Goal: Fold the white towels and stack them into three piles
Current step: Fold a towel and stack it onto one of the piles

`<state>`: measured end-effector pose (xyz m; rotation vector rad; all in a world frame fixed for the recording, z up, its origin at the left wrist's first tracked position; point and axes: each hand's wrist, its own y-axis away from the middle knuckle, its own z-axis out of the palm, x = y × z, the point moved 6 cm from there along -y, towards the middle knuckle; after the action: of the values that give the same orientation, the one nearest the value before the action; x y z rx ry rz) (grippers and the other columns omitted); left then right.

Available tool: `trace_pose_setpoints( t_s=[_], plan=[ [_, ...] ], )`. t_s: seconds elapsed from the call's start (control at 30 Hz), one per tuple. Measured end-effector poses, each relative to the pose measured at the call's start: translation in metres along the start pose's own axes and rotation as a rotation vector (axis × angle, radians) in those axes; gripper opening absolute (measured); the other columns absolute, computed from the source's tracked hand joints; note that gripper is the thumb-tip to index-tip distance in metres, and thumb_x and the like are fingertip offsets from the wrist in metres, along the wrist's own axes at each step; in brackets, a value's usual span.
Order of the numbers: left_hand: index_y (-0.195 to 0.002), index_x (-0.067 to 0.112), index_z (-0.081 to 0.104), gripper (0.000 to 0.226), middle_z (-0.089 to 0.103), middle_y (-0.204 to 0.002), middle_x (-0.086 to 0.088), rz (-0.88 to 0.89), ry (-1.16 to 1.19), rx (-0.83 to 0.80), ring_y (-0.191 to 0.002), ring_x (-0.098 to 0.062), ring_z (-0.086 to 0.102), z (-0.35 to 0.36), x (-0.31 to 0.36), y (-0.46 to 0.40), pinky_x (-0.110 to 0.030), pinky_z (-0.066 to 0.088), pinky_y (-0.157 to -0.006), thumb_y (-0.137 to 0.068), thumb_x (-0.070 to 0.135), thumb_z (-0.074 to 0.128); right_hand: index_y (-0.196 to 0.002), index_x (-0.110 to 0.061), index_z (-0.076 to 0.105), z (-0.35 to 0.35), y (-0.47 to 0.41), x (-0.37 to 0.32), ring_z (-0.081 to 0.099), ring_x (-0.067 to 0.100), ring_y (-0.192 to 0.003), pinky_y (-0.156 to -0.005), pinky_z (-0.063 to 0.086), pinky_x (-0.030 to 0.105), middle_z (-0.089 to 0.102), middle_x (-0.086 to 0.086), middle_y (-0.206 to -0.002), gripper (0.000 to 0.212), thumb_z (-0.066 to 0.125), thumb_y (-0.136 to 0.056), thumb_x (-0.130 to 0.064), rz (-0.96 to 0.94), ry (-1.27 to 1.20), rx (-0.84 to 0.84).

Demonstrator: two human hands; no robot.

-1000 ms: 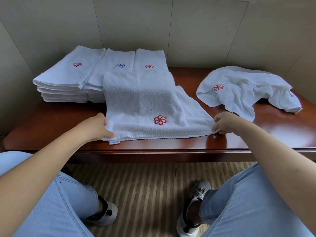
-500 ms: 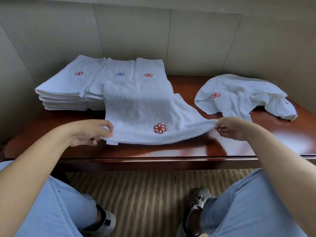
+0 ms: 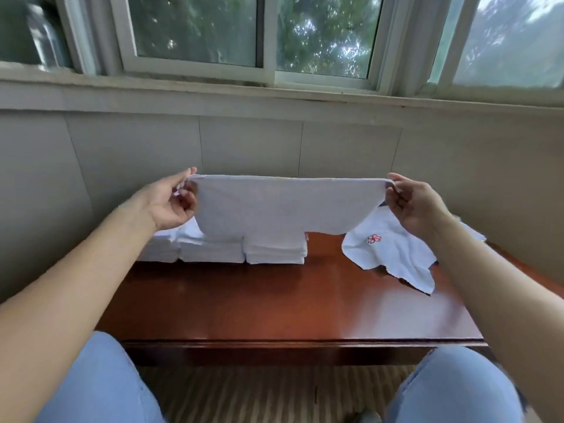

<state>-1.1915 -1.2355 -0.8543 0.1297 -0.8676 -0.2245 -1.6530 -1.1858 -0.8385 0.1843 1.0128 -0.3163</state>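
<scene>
Both hands, left [image 3: 171,203] and right [image 3: 412,203], pinch the towel [image 3: 274,209] corners; a slip could drop it onto the piles [image 3: 244,253] at 12 o'clock.

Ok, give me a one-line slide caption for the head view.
Both hands, left hand and right hand, hold a white towel stretched above three folded piles on the wooden table.

Both hands [image 3: 171,203] [image 3: 415,206] raised; fingers pinching.
</scene>
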Motion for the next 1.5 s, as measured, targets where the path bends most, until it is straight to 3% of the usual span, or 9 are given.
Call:
trace_pose_setpoints(
  t_s=[0.3,0.4,0.53,0.6,0.67,0.87,1.2,1.33,1.5],
  plan=[
    [-0.074,-0.005,0.069,0.005,0.068,-0.069,-0.011,0.303,0.278,-0.149,-0.067,-0.015,0.069,0.073,0.112,0.071,-0.029,0.063,-0.073,-0.071,-0.002,0.067,-0.103,-0.002,0.069,0.086,0.055,-0.113,0.075,0.013,-0.078,-0.071,0.06,0.021,0.078,0.007,-0.085,0.018,0.053,-0.095,-0.001,-0.222,-0.258,-0.156],
    [-0.078,-0.01,0.068,0.008,0.071,-0.075,-0.016,0.288,0.319,-0.176,-0.066,-0.021,0.073,0.076,0.115,0.074,-0.032,0.063,-0.074,-0.075,-0.004,0.063,-0.097,0.0,0.067,0.09,0.053,-0.111,0.075,0.012,-0.067,-0.06,0.059,0.02,0.076,0.007,-0.075,0.013,0.054,-0.096,-0.001,-0.13,-0.242,-0.09],
    [-0.079,-0.013,0.069,0.032,0.072,-0.076,-0.019,0.188,0.28,-0.128,-0.064,-0.024,0.073,0.05,0.079,0.044,-0.03,0.06,-0.081,-0.048,-0.014,0.073,-0.086,0.004,0.062,0.068,0.029,-0.063,0.071,0.012,-0.053,-0.057,0.06,0.022,0.07,0.009,-0.059,0.015,0.055,-0.098,-0.003,0.083,-0.165,0.028],
    [-0.086,-0.011,0.065,0.004,0.071,-0.07,-0.018,0.098,0.258,-0.012,-0.058,-0.024,0.072,0.023,0.046,0.017,-0.029,0.06,-0.078,-0.082,-0.011,0.065,-0.087,0.004,0.061,0.045,0.012,-0.02,0.069,0.013,-0.049,-0.057,0.06,0.021,0.069,0.01,-0.057,0.015,0.055,-0.099,-0.003,0.175,-0.112,0.106],
    [-0.085,-0.008,0.061,0.022,0.067,-0.06,-0.017,0.001,0.226,0.117,-0.048,-0.023,0.069,-0.012,0.007,-0.012,-0.028,0.061,-0.061,-0.103,0.001,0.051,-0.09,0.006,0.061,0.02,-0.005,0.029,0.068,0.013,-0.045,-0.056,0.059,0.02,0.069,0.01,-0.055,0.015,0.055,-0.1,-0.003,0.262,-0.065,0.182],
    [-0.097,-0.007,0.059,0.013,0.063,-0.081,-0.017,-0.114,0.17,0.282,-0.073,-0.018,0.065,-0.062,-0.045,-0.067,-0.031,0.062,-0.064,-0.103,0.0,0.05,-0.09,0.005,0.058,-0.015,-0.049,0.117,0.064,0.008,-0.041,-0.06,0.058,0.018,0.069,0.008,-0.072,0.02,0.055,-0.103,-0.009,0.349,-0.062,0.28],
    [-0.098,0.002,0.061,0.005,0.064,-0.085,-0.016,-0.021,0.228,0.226,-0.071,-0.02,0.071,-0.068,-0.023,-0.083,-0.032,0.063,-0.066,-0.1,0.003,0.056,-0.103,-0.004,0.066,-0.002,-0.063,0.099,0.07,0.006,-0.06,-0.057,0.056,0.015,0.073,0.002,-0.07,0.012,0.055,-0.099,-0.008,0.206,-0.106,0.141],
    [-0.101,0.01,0.06,0.011,0.062,-0.07,-0.009,-0.063,0.055,0.242,-0.06,-0.016,0.068,-0.076,-0.029,-0.069,-0.026,0.061,-0.058,-0.098,0.004,0.051,-0.103,-0.008,0.066,-0.011,-0.043,0.1,0.069,0.005,-0.06,-0.056,0.056,0.016,0.072,-0.001,-0.07,0.014,0.054,-0.098,-0.009,0.256,0.041,0.092],
    [-0.1,0.015,0.069,0.016,0.058,-0.094,-0.009,-0.214,-0.417,0.211,-0.075,-0.016,0.062,-0.108,-0.044,-0.036,-0.027,0.06,-0.058,-0.095,0.007,0.056,-0.1,-0.01,0.066,-0.058,-0.005,0.121,0.067,0.007,-0.058,-0.05,0.054,0.019,0.07,-0.002,-0.066,0.011,0.057,-0.096,-0.013,0.423,0.49,0.053]
  ],
)
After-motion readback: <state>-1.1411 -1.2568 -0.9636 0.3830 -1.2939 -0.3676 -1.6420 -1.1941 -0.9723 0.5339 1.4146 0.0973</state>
